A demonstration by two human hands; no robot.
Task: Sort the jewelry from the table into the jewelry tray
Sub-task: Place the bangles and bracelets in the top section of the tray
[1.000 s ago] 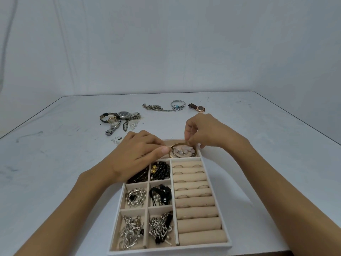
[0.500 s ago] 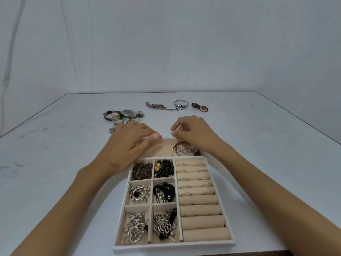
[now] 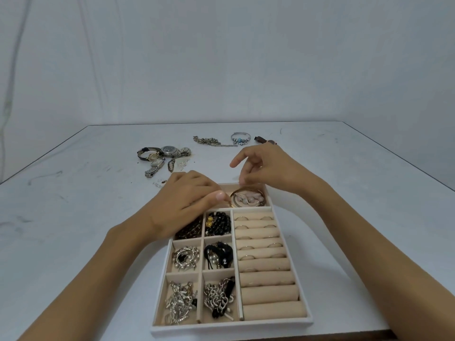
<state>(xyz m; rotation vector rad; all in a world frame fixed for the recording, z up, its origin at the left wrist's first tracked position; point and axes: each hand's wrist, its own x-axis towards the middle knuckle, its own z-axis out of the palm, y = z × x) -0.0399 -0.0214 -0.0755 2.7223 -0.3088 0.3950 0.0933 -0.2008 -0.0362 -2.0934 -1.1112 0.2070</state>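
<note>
The beige jewelry tray lies near the table's front edge. A gold bangle lies in its far right compartment around pale pink pieces. My right hand hovers just above that compartment with loosely bent fingers and holds nothing. My left hand rests over the far left compartment, its thumb tip close to the bangle's left edge; what lies under it is hidden. On the table beyond are several watches, a chain bracelet, a silver bracelet with a blue charm and a brown watch.
Other tray compartments hold black beads, silver pieces and chains. Several rings sit in the padded rolls on the right. Tiny loose bits lie left of my left hand. A grey wall stands behind the table.
My right hand has let go of the gold bangle and lifted off it. The bangle now lies in the far right compartment. My left hand stays over the tray's far left.
</note>
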